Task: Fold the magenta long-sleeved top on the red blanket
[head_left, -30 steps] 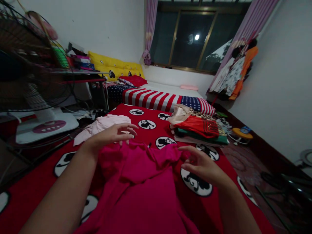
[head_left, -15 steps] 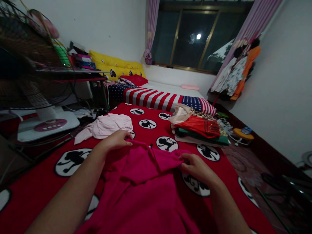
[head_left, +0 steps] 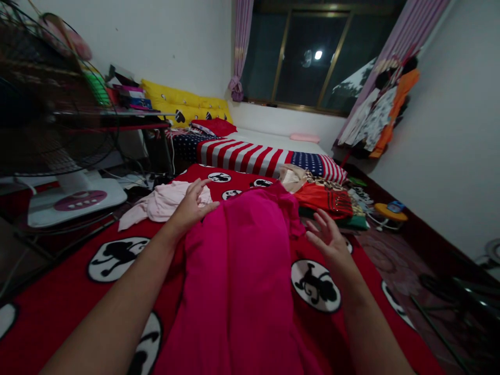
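Observation:
A bright pink garment lies stretched lengthwise in front of me on a red blanket with black monkey figures in white circles. My left hand is at the garment's far left edge, fingers spread and thumb close to the cloth. By the far right edge, my right hand hovers with its fingers apart, and nothing is in it. Just beyond my left hand rests a crumpled pale pink garment. A pile of folded clothes, red-orange on top, sits past my right hand, partly covered by the pink garment's far end.
A white standing fan is at the left, beside a cluttered desk. Behind the blanket is a bed with a stars-and-stripes cover. Clothes hang at the right, above a small orange stool.
Both hands have let go of the pink garment's edge and spread open. Its far end has moved forward and now lies flatter, reaching the clothes pile.

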Demonstrator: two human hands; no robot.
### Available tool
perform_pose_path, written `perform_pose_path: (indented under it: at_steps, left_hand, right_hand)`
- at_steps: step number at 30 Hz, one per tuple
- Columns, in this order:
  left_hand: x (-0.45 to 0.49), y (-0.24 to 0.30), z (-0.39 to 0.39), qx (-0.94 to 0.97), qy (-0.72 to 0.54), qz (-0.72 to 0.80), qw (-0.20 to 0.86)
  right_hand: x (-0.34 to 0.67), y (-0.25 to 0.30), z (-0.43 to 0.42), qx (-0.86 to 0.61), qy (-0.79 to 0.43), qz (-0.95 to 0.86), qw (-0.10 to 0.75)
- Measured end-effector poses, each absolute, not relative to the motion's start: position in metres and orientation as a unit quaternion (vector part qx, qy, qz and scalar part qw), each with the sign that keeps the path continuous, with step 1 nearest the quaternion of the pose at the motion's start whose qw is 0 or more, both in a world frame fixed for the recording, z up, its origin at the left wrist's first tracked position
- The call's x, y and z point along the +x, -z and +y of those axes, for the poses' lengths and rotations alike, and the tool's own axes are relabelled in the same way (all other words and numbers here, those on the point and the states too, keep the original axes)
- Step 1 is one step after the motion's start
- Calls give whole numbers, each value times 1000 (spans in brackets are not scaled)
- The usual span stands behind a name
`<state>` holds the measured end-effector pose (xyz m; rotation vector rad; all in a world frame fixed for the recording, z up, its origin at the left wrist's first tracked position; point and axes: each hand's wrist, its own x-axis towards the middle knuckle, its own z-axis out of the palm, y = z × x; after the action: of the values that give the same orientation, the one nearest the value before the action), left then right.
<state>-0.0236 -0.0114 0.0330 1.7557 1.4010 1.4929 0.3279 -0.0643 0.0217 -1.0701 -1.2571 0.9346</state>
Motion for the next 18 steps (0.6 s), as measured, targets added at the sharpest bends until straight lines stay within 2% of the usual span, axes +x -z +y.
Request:
perform_pose_path:
  at_steps: [3,7,10,12,14,18]
  left_hand:
    - [-30,-32,-14,675,-430,569,188]
    - [-29,-44,-28,691,-181,687,135]
    - [-27,-50,-34,662,-65,739,103]
    - [-29,-47,-34,651,-24,751,108]
    - [-34,-40,-30,654,-1,748,108]
    - [-44,-22,-21,688,-29,720,93]
  right_hand:
    - [328,-13,-65,-521,-388,-604,462]
    - [328,-3,-72,-613,-355,-663,243]
    - [318,3,-75,-650,-298,-680,158]
    - [309,5,-75,-637,-268,-704,162]
    - [302,7,-74,-610,-295,-707,203]
    - [303,0,-72,-556,-513,-544,363]
